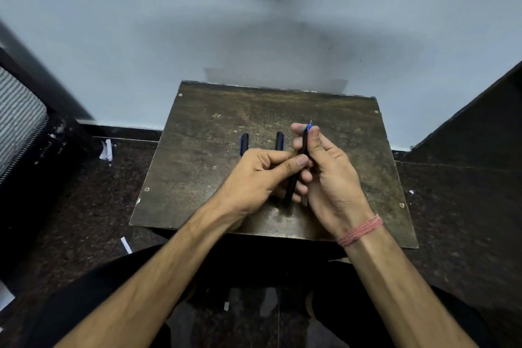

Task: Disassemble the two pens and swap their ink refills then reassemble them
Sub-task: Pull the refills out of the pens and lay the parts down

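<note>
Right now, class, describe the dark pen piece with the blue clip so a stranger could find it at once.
Start at the worn dark wooden table against the pale wall. Two short dark pen pieces lie side by side beyond the left hand. It is the left-most one, with a blue clip along its left side; its neighbour looks plain black.

Both my forearms reach forward, hands meeting. My left hand is curled, thumb stretched right, pinching a pen. My right hand, palm facing left, grips the same pen upright between thumb and fingertips.
</note>
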